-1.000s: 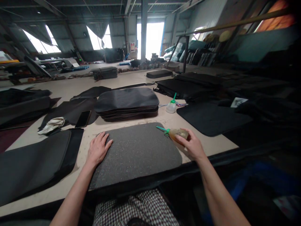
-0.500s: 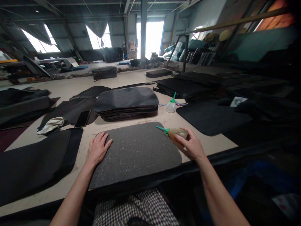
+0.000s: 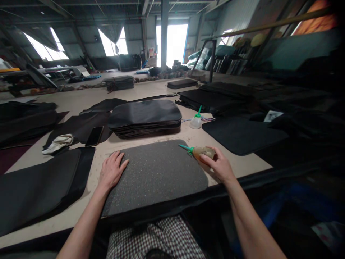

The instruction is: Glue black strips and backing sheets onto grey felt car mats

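Note:
A dark grey speckled mat [image 3: 156, 176] with rounded corners lies flat at the table's front edge. My left hand [image 3: 112, 169] rests open on its left edge, fingers stretched out. In my right hand [image 3: 219, 165] is a squeeze bottle [image 3: 202, 154] with amber contents and a green nozzle, tilted nearly level. Its nozzle tip points left, over the far right corner of the mat; whether the tip touches the surface I cannot tell. My fingers wrap around the bottle's base end.
Behind the mat stands a stack of black rounded pads [image 3: 145, 117]. A second green-tipped bottle [image 3: 195, 121] stands right of it. A phone [image 3: 94, 136] and a crumpled white cloth [image 3: 58, 143] lie left. Black sheets [image 3: 40, 183] cover the near left; another black panel [image 3: 242, 135] lies right.

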{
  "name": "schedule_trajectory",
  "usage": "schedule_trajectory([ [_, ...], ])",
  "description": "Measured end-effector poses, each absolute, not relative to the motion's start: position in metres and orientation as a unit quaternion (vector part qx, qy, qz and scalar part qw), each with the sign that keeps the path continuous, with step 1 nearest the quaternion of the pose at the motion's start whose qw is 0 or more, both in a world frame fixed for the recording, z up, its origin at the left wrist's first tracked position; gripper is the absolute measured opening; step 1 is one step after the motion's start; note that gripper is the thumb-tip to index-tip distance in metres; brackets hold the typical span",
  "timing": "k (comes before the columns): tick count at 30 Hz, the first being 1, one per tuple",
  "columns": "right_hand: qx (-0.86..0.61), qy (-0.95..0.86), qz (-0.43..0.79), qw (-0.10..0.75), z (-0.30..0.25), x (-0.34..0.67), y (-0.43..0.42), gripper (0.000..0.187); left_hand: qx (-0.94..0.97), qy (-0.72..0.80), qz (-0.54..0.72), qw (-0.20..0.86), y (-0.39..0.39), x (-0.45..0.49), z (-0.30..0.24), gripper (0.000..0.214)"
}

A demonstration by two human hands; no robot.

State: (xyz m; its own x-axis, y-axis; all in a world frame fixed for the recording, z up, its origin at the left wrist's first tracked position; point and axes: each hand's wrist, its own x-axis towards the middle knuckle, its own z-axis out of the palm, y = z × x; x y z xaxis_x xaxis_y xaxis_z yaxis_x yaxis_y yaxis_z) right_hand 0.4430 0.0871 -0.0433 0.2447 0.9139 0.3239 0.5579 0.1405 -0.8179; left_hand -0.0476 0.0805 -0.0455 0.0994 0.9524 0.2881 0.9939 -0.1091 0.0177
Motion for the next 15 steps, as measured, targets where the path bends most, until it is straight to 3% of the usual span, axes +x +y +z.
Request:
schedule_trajectory([
  [15, -0.635, -0.591, 0.177, 0.466, -0.0438, 0.4442, 0.0874, 0.064, -0.737, -0.659, -0.121, 0.092, 0.0815, -0.0489, -0.0461, 0.056],
])
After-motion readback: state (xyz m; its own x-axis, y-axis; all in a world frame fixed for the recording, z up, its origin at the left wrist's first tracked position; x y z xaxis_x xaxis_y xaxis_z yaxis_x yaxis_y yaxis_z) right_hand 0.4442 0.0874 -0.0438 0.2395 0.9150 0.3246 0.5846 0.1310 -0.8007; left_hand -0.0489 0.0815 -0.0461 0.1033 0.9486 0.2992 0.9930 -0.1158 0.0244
